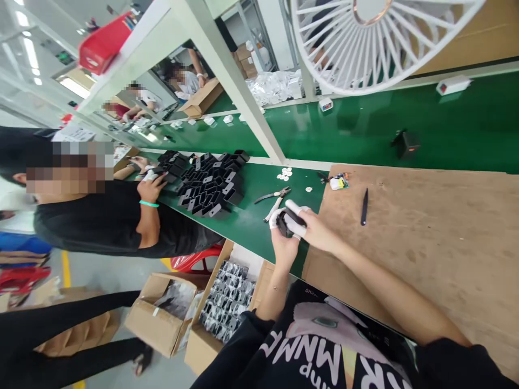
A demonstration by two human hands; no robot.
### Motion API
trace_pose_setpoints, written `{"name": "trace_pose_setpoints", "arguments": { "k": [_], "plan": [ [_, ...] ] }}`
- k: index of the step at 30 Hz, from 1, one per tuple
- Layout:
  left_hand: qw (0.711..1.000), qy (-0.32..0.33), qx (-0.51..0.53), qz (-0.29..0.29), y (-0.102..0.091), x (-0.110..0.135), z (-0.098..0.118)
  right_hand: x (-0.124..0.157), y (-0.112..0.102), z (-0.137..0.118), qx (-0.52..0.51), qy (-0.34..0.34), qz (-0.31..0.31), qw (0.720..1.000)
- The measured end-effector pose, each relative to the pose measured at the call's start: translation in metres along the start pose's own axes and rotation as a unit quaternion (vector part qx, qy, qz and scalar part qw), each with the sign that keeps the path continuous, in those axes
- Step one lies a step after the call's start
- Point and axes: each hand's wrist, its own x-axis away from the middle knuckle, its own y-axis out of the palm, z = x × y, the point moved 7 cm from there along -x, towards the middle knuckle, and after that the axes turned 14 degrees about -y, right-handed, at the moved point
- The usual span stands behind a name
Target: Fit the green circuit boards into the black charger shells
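My left hand [285, 247] has its fingers wrapped round a small black plastic part [283, 222] in front of my body, above the table's near edge. My right hand [317, 231] meets it from the right, closed on a dark, flat-looking piece [295, 216] of black plastic. Whether the two pieces are joined I cannot tell, as fingers cover much of them. White covers sit on several fingertips of both hands. Just beyond my hands lies a pair of cutting pliers [279, 194]. Small white discs [285, 173] lie farther back.
Many black plastic housings [211, 183] are heaped on the green table at left, beside a co-worker [101, 216]. A brown board [425, 216] at right bears a black pen-like tool [364, 207] and a small circuit board [339, 182]. An open carton [194, 351] stands below. A white fan [377, 48] hangs overhead.
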Motion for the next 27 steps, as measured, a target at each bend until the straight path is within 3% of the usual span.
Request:
{"name": "trace_pose_setpoints", "arguments": {
  "k": [3,5,8,12,15,22,27],
  "plan": [
    [0.972,-0.109,0.171,-0.117,0.008,-0.011,-0.002,-0.003,-0.016,-0.005,-0.058,-0.020,-0.016,0.998],
    [0.946,-0.154,0.238,-0.159,0.007,-0.010,-0.001,-0.003,-0.025,-0.016,-0.058,-0.041,-0.020,0.997],
    [0.935,-0.164,0.272,-0.158,0.000,-0.003,0.001,0.000,-0.026,-0.041,0.020,-0.076,-0.032,0.996],
    [0.945,-0.183,0.258,-0.089,-0.008,0.007,-0.007,0.005,-0.011,-0.073,0.112,-0.146,-0.049,0.982],
    [0.948,-0.200,0.242,-0.059,-0.008,0.010,-0.012,0.008,-0.006,-0.084,0.156,-0.177,-0.028,0.971],
    [0.955,-0.199,0.194,-0.102,0.002,0.010,-0.008,0.012,-0.009,-0.090,0.206,-0.218,-0.007,0.954],
    [0.951,-0.182,0.183,-0.171,-0.003,0.004,0.003,0.014,-0.007,-0.089,0.312,-0.230,-0.033,0.921]
  ]
}}
